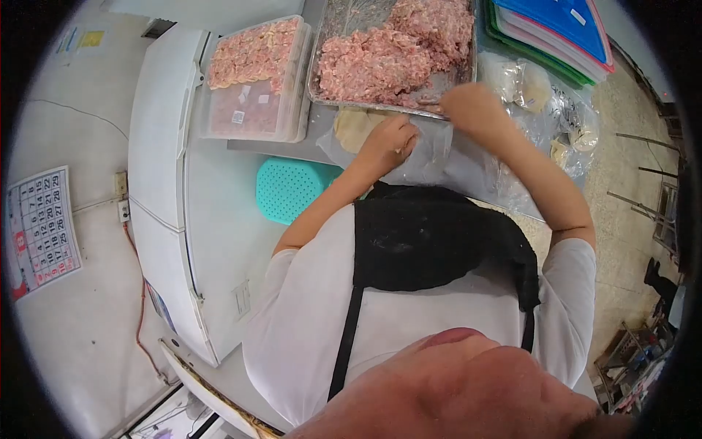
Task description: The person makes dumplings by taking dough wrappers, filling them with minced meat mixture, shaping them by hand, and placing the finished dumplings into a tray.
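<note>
My left hand [391, 143] is curled closed just in front of the meat tray, next to pale round dough wrappers [352, 130] lying on clear plastic. What its fingers hold, if anything, is hidden. My right hand [472, 110] is bent over the near right edge of the metal tray [316, 94], its fingers drawn together and pointing toward the raw minced meat [376, 66]. I cannot make out what is in them. The meat lies in large mounds, with a scraped patch near the right hand.
At left stands a clear plastic container [292, 110] with rows of filled dumplings. Plastic bags with wrappers [534, 88] lie at right, below stacked coloured trays or lids [556, 29]. A turquoise perforated stool [292, 189] is under the table edge, beside a white refrigerator [164, 146].
</note>
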A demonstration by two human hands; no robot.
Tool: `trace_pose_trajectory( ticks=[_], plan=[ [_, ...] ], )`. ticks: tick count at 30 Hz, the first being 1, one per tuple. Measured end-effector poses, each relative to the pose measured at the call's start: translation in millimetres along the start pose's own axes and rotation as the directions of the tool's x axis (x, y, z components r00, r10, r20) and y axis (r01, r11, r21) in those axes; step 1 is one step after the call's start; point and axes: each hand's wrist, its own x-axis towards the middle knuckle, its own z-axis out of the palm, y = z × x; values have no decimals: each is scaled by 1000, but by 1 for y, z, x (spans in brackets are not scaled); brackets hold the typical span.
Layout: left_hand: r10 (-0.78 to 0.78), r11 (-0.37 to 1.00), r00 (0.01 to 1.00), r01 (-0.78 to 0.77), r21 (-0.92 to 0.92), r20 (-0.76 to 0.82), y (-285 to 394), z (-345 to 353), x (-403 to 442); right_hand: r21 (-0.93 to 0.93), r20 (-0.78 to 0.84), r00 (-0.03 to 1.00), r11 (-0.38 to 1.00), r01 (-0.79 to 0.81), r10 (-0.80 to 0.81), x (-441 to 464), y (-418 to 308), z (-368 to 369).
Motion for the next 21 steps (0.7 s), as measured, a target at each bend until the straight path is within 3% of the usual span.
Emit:
trace_pose_trajectory(
  ticks=[1,4,5,8,9,14,17,20,21],
  plan=[
    [12,1000,1000,-12,-22,-24,7,-14,2,-91,107,990,993,-81,90,5,12,-18],
    [88,996,985,-86,22,-148,18,-60,26,-195,-25,990,971,-142,140,1,39,-35],
    [121,992,973,-112,57,-197,14,-68,31,-211,47,978,959,-189,203,1,33,-31],
    [102,980,992,-87,179,-77,-22,-66,37,-167,84,988,979,-115,130,-4,-10,-10],
    [111,982,987,-91,163,-116,-25,-67,37,-120,122,991,992,-47,61,-3,-17,-8],
    [225,974,940,-223,36,-257,-28,-95,28,-200,211,934,948,-247,288,0,10,-15],
    [59,989,997,-53,-135,41,-44,-82,-2,-114,136,951,958,-263,277,-1,-8,0],
    [166,982,985,-160,-104,48,-80,-39,-27,-35,30,972,973,-230,231,15,-43,26],
    [181,981,983,-179,-82,26,-79,-37,-29,-13,116,952,958,-285,285,19,-45,23]
  ],
)
